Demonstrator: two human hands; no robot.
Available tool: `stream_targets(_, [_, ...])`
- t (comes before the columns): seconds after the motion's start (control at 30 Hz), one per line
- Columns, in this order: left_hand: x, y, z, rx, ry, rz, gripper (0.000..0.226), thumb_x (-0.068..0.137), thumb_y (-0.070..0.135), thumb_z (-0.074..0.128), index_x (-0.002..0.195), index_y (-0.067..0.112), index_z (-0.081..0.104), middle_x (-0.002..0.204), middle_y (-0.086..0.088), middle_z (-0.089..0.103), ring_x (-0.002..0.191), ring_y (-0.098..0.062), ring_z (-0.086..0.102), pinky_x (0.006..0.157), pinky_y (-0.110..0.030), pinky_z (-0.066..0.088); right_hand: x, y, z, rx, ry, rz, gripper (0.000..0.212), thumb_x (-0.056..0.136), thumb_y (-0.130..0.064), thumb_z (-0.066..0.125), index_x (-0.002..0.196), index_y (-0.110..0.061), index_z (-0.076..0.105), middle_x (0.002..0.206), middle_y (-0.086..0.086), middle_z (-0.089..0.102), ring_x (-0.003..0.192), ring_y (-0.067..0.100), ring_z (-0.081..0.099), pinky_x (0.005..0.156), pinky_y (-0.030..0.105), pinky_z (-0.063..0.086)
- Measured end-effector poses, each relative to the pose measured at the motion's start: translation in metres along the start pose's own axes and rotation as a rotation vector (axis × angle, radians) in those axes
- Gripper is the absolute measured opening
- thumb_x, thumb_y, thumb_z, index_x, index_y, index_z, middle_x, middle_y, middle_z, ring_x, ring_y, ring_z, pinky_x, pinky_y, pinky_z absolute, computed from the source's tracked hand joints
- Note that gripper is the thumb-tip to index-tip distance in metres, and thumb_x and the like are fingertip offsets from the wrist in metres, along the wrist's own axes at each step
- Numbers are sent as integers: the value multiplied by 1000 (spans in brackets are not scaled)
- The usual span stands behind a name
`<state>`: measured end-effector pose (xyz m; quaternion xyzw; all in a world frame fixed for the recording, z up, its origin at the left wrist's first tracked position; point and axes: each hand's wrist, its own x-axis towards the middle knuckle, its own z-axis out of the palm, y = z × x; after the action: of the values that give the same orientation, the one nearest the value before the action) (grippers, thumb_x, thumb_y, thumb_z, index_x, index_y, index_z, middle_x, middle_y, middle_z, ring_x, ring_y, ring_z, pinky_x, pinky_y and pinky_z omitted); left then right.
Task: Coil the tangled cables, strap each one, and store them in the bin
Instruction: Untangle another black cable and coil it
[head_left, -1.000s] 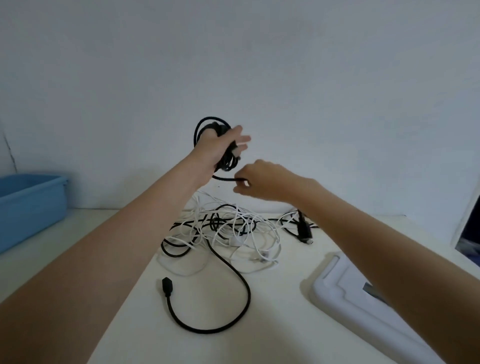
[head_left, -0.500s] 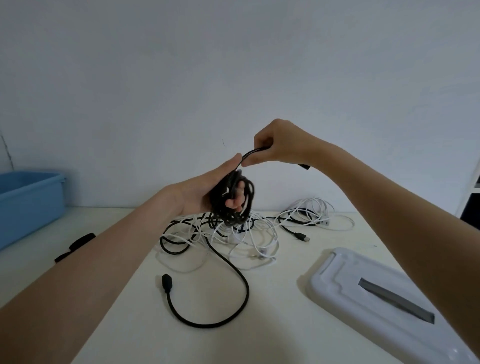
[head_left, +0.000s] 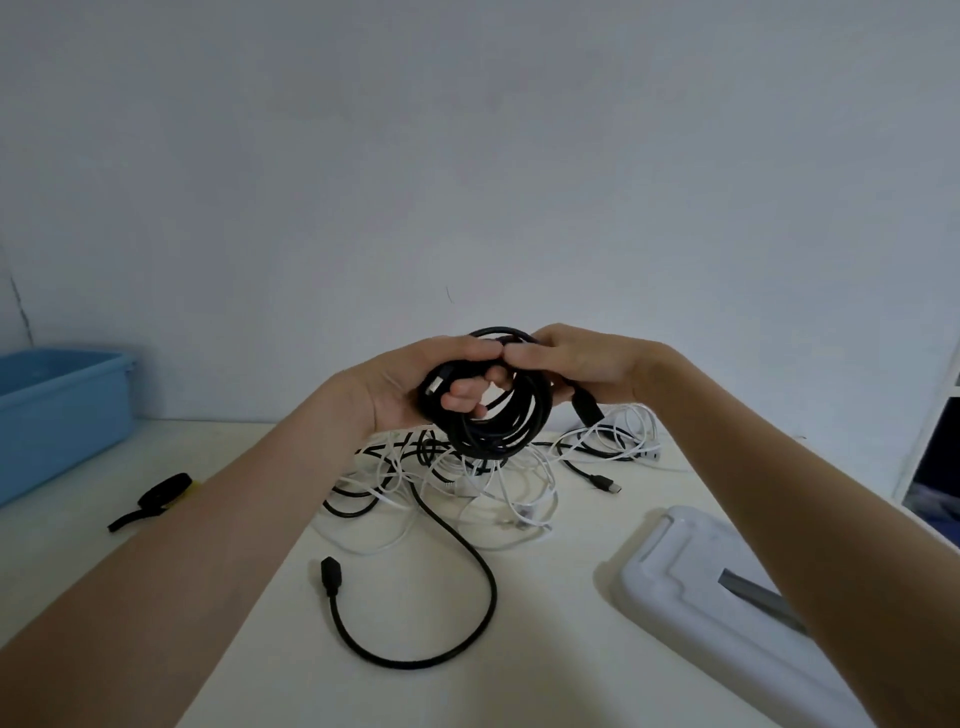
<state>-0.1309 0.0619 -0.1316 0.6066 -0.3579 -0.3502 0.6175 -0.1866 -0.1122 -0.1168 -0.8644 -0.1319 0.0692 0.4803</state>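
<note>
Both hands are raised above the tabletop (head_left: 545, 649) on 1 black coil (head_left: 498, 415). Left hand (head_left: 410, 384) is curled shut, fingers threaded through the loops, one plug end lying against the palm. Right hand (head_left: 576, 364) is closed on the coil's upper right edge, thumb tips of both hands nearly touching; a second plug (head_left: 589, 410) hangs just below it. Coil is wound but not yet strapped. Black strap (head_left: 156, 499) lies on the tabletop well to the left, near the blue bin (head_left: 62, 410). Remaining tangle (head_left: 467, 467) of white and black cables sits directly under the coil, and 1 black lead (head_left: 467, 566) runs forward from it. Risks: freeing a hand to reach the strap may let the loops spring open; the dangling plug may snag the pile below; whether the coil is fully clear of the tangle I cannot tell.
</note>
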Motion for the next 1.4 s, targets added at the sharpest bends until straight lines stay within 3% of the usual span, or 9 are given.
stream_targets(0.1, [0, 4, -4, -27, 82, -10, 34, 77, 42, 49, 67, 9, 51, 36, 8, 36, 30, -4, 32, 58, -19, 45, 3, 3, 2, 8, 2, 2, 20, 77, -32, 67, 79, -12, 63, 78, 2, 68, 81, 23, 40, 69, 28, 31])
stream_targets(0.4, [12, 3, -6, -213, 275, 57, 42, 88, 46, 50, 69, 9, 53, 39, 8, 36, 31, -5, 32, 62, -20, 41, 23, 12, 32, 642, 361, -78, 11, 85, -2, 52, 76, -6, 57, 54, -1, 48, 52, 10, 48, 68, 30, 48])
stream_targets(0.57, [2, -9, -13, -234, 207, 108, 13, 79, 20, 63, 77, 9, 54, 50, 5, 44, 43, -6, 45, 69, -23, 56, 24, 8, 32, 650, 364, -78, 12, 83, 0, 56, 73, -7, 58, 60, 0, 46, 54, 10, 49, 53, 21, 46])
stream_targets(0.7, [5, -13, -16, -267, 343, 139, 5, 80, 5, 60, 84, 5, 59, 57, 2, 51, 48, -5, 51, 62, -23, 55, 29, 8, 37, 637, 456, -43, 8, 81, -1, 61, 74, -6, 60, 63, 4, 47, 71, 18, 59, 74, 33, 52])
stream_targets(0.83, [13, -16, -13, -58, 576, 116, 11, 84, 3, 61, 95, 5, 61, 69, -3, 58, 61, -11, 56, 57, -22, 52, 40, 10, 50, 808, 732, 58, 16, 80, 3, 55, 67, -4, 49, 54, 4, 37, 39, 13, 44, 54, 27, 55])
stream_targets(1.0, [26, -39, -1, 306, 830, 121, 41, 82, 7, 60, 121, 11, 46, 98, -6, 57, 94, -23, 61, 86, -37, 54, 54, 12, 63, 804, 960, 173, 8, 79, -4, 57, 77, -3, 49, 55, 6, 41, 40, 17, 39, 43, 21, 40])
stream_targets(1.13, [23, -41, 2, 614, 1052, 204, 31, 89, 14, 52, 119, 7, 46, 94, -2, 52, 80, -18, 52, 58, -21, 40, 63, 9, 76, 867, 985, 101, 15, 79, -8, 57, 69, -7, 46, 57, 4, 42, 41, 17, 41, 43, 20, 37])
stream_targets(1.23, [20, -38, -7, 804, 1142, 274, 25, 94, 19, 46, 111, 0, 49, 90, -8, 55, 78, -24, 53, 61, -29, 37, 69, 3, 87, 888, 954, 40, 11, 81, -10, 58, 76, -9, 49, 63, 2, 46, 46, 14, 43, 49, 25, 42])
stream_targets(1.4, [11, -30, -19, 581, 1014, 283, 18, 96, 20, 46, 96, 5, 56, 83, -6, 62, 77, -19, 59, 63, -21, 47, 67, -2, 80, 910, 830, -76, 12, 83, -1, 57, 76, -9, 51, 55, 5, 41, 49, 17, 41, 53, 27, 47])
